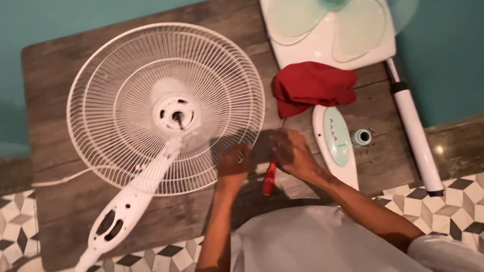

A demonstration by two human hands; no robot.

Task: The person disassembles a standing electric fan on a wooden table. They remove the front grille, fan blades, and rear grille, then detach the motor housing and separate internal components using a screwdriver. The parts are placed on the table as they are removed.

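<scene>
A white wire fan guard point(119, 97) with the motor hub point(176, 113) and its white neck point(124, 209) lies on a dark wooden table point(49, 63). At the guard's near rim my left hand point(234, 166) has its fingers curled on the wire edge. Just right of it, my right hand point(292, 155) grips a red-handled screwdriver point(270, 179) that points toward the rim.
A red cloth point(312, 86), a white control panel point(335, 141) and a small teal cap point(361, 137) lie right of my hands. The white fan base point(292, 44) bears pale green blades point(359, 20). A white pole point(415, 128) lies at the table's right edge. The floor is patterned tile.
</scene>
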